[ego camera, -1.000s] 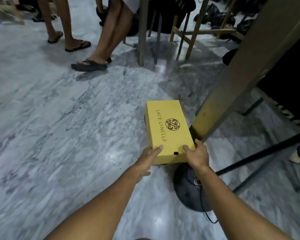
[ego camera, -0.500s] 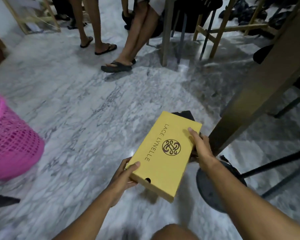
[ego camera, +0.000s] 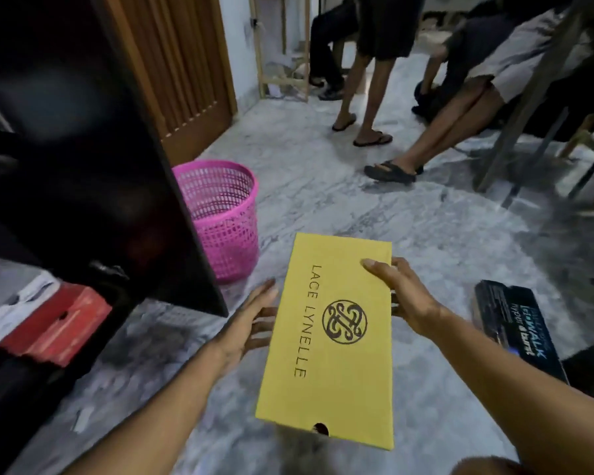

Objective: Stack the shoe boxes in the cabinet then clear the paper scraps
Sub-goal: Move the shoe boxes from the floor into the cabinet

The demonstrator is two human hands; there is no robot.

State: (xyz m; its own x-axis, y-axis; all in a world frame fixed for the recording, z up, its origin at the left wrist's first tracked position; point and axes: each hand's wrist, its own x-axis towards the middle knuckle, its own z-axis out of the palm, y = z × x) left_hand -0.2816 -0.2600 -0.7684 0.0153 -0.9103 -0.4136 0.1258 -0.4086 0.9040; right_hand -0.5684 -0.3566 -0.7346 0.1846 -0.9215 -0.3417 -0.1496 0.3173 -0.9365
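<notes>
I hold a yellow shoe box [ego camera: 333, 337], printed "LACE LYNELLE", in the air above the marble floor, its lid facing up. My right hand [ego camera: 403, 298] grips its right edge, thumb on the lid and fingers underneath. My left hand [ego camera: 251, 320] presses against its left side with fingers nearly straight, some of them under the box. To the left stands the dark cabinet [ego camera: 83, 166] with its door open. A red and white shoe box [ego camera: 48, 320] lies on a low shelf inside. A black shoe box [ego camera: 518, 323] lies on the floor at the right.
A pink mesh basket [ego camera: 220, 214] stands on the floor beside the cabinet door. Several people's legs [ego camera: 367, 97] and sandalled feet fill the back. Table and chair legs [ego camera: 522, 108] stand at the right. A small pale scrap [ego camera: 83, 418] lies on the floor near the cabinet.
The yellow box has come up off the floor and swung left towards the cabinet. My view turned left, bringing the cabinet and the whole basket into sight. My left hand slid to the box's side.
</notes>
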